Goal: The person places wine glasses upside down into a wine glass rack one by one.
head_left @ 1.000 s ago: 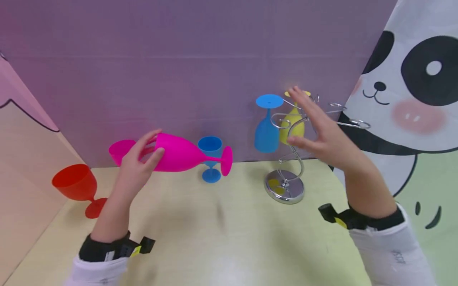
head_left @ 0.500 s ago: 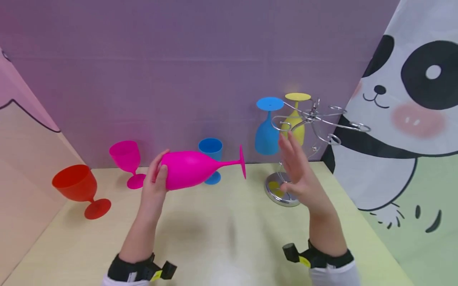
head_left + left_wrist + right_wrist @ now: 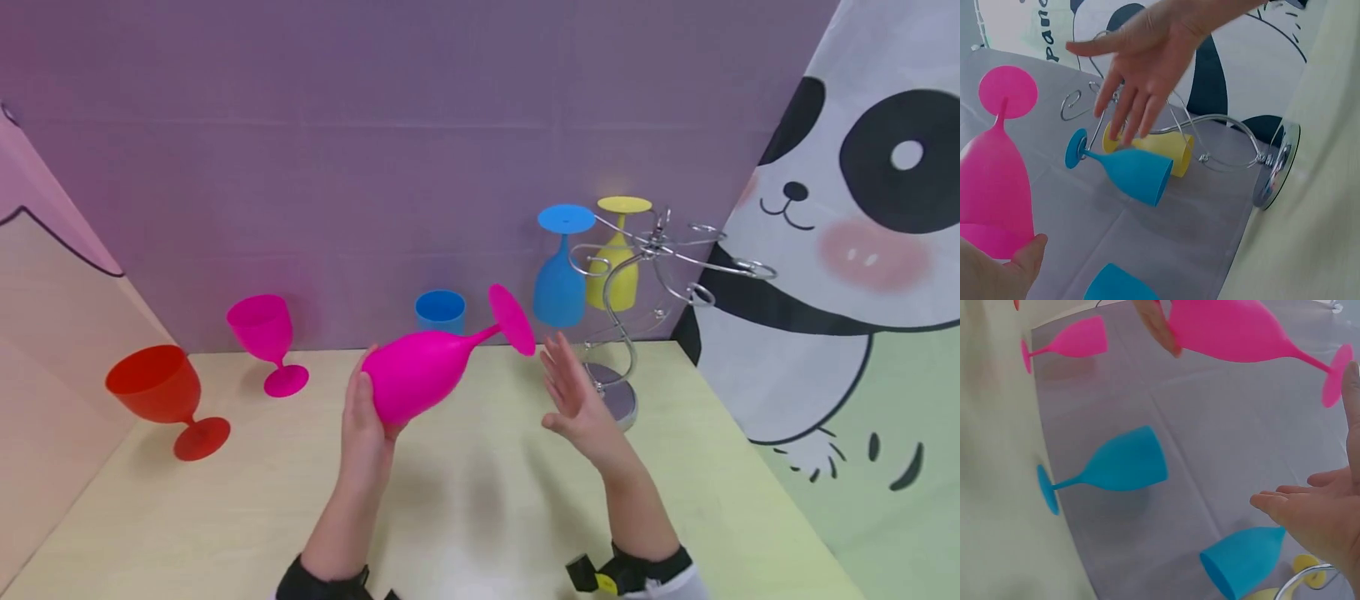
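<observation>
My left hand (image 3: 366,429) grips a pink goblet (image 3: 420,375) by its bowl, above the table. The goblet is tilted, its foot up and to the right. Near that foot is my right hand (image 3: 585,408), fingers spread, holding nothing. Behind the right hand stands a metal glass rack (image 3: 622,342) with curled arms. A blue goblet (image 3: 560,287) and a yellow goblet (image 3: 618,271) hang upside down from it. Another blue goblet (image 3: 1122,462) stands upright at the back, partly hidden by the held one in the head view.
On the left of the table (image 3: 225,517) stand a second pink goblet (image 3: 262,329) and a red goblet (image 3: 161,387), both upright. A purple cloth backdrop (image 3: 337,183) rises behind the table. A panda-print sheet (image 3: 810,350) hangs at the right.
The left hand has moved right and toward me with the pink goblet, whose foot has tipped upward. The right hand has come down and left from the rack's top.
</observation>
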`<state>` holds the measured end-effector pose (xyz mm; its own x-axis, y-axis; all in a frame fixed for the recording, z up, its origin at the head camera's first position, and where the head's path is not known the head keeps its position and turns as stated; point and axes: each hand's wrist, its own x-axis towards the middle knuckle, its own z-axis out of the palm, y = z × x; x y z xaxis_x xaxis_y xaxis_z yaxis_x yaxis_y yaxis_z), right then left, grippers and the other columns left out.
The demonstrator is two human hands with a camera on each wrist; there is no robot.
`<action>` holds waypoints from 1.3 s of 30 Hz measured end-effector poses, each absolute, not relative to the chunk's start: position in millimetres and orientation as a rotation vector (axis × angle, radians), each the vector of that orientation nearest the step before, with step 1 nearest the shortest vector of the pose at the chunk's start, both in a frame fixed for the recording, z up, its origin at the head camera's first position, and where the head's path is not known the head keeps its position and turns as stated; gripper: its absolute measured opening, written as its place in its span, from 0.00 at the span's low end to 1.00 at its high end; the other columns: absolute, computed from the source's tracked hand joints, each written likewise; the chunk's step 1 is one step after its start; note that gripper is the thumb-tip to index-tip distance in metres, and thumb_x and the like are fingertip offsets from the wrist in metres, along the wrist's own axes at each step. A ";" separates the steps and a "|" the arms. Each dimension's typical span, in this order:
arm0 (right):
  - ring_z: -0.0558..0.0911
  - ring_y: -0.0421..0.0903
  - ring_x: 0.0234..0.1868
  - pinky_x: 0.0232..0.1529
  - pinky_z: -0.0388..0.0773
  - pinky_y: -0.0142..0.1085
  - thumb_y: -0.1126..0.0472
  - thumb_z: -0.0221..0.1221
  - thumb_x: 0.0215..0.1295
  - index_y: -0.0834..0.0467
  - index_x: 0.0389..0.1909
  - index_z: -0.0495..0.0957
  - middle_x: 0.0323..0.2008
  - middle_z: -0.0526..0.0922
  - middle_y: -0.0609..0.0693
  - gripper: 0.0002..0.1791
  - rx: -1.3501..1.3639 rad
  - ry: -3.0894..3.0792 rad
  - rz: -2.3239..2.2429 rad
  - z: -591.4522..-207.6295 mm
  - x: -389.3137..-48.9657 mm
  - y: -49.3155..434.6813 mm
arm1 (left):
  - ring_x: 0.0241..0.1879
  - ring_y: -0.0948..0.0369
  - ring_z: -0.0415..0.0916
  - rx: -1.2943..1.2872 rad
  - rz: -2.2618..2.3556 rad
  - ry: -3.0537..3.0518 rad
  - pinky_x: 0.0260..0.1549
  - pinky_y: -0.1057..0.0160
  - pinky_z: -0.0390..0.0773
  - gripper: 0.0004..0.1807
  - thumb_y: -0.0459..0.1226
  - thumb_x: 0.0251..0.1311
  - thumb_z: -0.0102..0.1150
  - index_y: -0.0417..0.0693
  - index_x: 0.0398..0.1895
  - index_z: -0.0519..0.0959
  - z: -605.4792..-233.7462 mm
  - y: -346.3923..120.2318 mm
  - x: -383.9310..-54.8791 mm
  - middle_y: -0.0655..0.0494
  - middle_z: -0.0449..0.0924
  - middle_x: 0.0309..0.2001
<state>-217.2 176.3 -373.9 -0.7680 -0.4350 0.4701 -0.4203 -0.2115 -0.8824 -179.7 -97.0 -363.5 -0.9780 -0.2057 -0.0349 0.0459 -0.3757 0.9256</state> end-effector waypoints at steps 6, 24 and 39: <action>0.40 0.62 0.75 0.69 0.57 0.25 0.45 0.67 0.55 0.58 0.77 0.34 0.76 0.36 0.66 0.62 -1.024 1.964 -2.177 -386.7 -213.2 171.9 | 0.63 0.54 0.61 0.258 -2.611 -1.593 0.48 0.66 0.81 0.31 0.57 0.69 0.45 0.66 0.72 0.55 -364.5 -91.9 -177.7 0.58 0.61 0.64; 0.59 0.40 0.73 0.69 0.60 0.30 0.50 0.67 0.56 0.62 0.76 0.39 0.75 0.53 0.53 0.57 -1.121 1.891 -2.131 -383.2 -205.3 157.9 | 0.60 0.52 0.70 0.211 -3.078 -1.405 0.48 0.57 0.82 0.34 0.61 0.67 0.43 0.59 0.71 0.55 -364.4 -79.9 -164.1 0.50 0.62 0.65; 0.59 0.44 0.74 0.68 0.64 0.33 0.56 0.67 0.57 0.56 0.75 0.45 0.73 0.56 0.48 0.52 -1.161 1.952 -2.044 -373.7 -195.8 152.2 | 0.57 0.48 0.76 0.070 -3.473 -1.402 0.52 0.55 0.80 0.44 0.67 0.60 0.48 0.61 0.75 0.50 -370.7 -71.3 -154.9 0.45 0.63 0.66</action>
<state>-195.8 152.2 -373.7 -0.7080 -0.5420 0.4527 -0.4272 -0.1818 -0.8857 -154.9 -71.3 -370.7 -0.8223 0.5139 -0.2443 -0.5396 -0.5677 0.6218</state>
